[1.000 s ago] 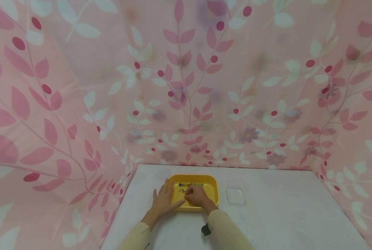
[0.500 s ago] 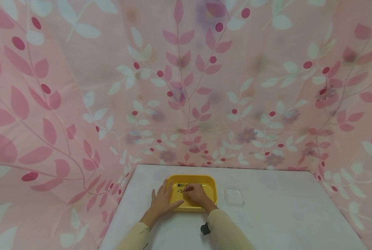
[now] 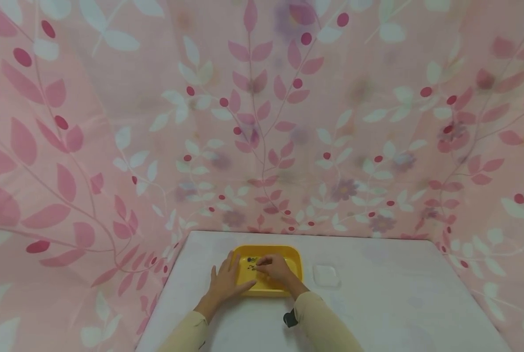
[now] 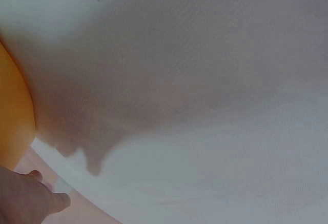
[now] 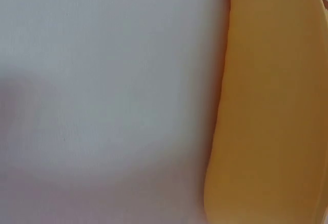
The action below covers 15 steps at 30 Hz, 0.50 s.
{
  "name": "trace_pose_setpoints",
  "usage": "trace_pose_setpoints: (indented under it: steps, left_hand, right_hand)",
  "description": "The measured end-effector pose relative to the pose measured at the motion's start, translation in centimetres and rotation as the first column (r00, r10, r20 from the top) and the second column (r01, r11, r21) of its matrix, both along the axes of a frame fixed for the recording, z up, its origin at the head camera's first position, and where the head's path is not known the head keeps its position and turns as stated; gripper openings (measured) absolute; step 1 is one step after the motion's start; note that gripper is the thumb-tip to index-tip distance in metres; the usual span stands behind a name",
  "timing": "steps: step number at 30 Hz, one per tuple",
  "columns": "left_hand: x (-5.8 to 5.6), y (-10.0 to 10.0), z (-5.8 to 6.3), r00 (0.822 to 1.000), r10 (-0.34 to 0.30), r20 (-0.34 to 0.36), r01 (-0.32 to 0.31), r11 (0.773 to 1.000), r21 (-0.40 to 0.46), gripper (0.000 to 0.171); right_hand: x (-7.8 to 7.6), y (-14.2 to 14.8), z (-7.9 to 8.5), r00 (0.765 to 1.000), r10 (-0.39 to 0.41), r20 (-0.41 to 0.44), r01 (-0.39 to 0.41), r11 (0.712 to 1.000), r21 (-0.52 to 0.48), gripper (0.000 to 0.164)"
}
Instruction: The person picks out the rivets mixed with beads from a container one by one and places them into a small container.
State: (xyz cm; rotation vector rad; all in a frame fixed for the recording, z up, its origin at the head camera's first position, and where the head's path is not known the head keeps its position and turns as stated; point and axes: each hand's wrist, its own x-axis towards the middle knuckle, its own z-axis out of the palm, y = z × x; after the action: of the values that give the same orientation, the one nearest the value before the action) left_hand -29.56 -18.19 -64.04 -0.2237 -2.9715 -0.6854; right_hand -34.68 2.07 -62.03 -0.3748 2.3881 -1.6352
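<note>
A shallow yellow tray (image 3: 268,293) sits on the white table in the head view. My left hand (image 3: 224,283) rests at its left side, fingers spread and thumb along the near rim. Over the tray, my right hand (image 3: 277,270) has curled fingers, with thumb and forefinger tips close above a cluster of tiny pieces (image 3: 250,268). Whether a piece lies between those tips is too small to tell. Behind them is a row of small round beads (image 3: 250,260), partly hidden by the right hand. The wrist views show the tray's outer wall (image 4: 15,106), and the left one some fingers.
To the tray's right lies a clear, square-looking plastic lid or dish (image 3: 326,276) on the white table (image 3: 389,293). A pink leaf-patterned cloth (image 3: 262,122) hangs behind and on both sides. A black device (image 3: 290,319) is at my right wrist.
The right fingertips have moved slightly left and up over the tray, covering more of the bead row. My left hand keeps its place by the tray. The whole view has shifted a little.
</note>
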Motion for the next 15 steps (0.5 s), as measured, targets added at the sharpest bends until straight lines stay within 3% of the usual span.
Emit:
trace_pose_setpoints:
  steps: [7, 15]
  left_hand:
    - [0.0, -0.3, 0.1, 0.999, 0.012, 0.038, -0.011, 1.000, -0.023, 0.109]
    - [0.1, 0.1, 0.2, 0.999, 0.002, 0.033, -0.002, 1.000, -0.001, 0.108]
  right_hand:
    - [0.1, 0.5, 0.7, 1.000, 0.011, -0.010, -0.012, 1.000, -0.006, 0.018]
    - [-0.1, 1.5, 0.6, 1.000, 0.013, 0.007, -0.013, 1.000, 0.024, 0.015]
